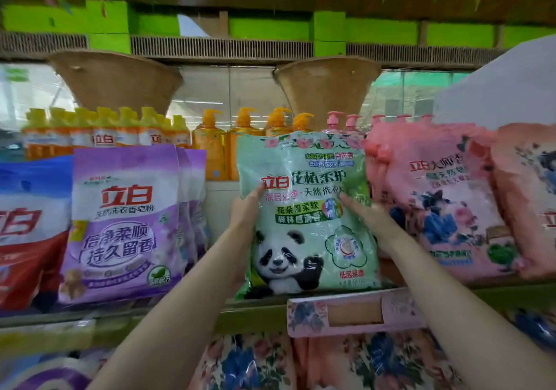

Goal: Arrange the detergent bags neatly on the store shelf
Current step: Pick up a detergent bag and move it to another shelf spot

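Where hands (304, 209) grip: purple bags (126, 224) left, pink bags (445, 203) right.

Bright, even light falls across the shelf with only faint shadows, and soft glare glints off the glossy green panda bag (307, 212). The wide lens bends the shelf edge (180, 314) and stretches things near the frame's borders. The whole picture is slightly soft, and the green boxes (108, 20) along the top are smeared with blur.

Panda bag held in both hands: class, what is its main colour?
Pale green, seen in the head view: the panda bag stands between purple and pink bags.
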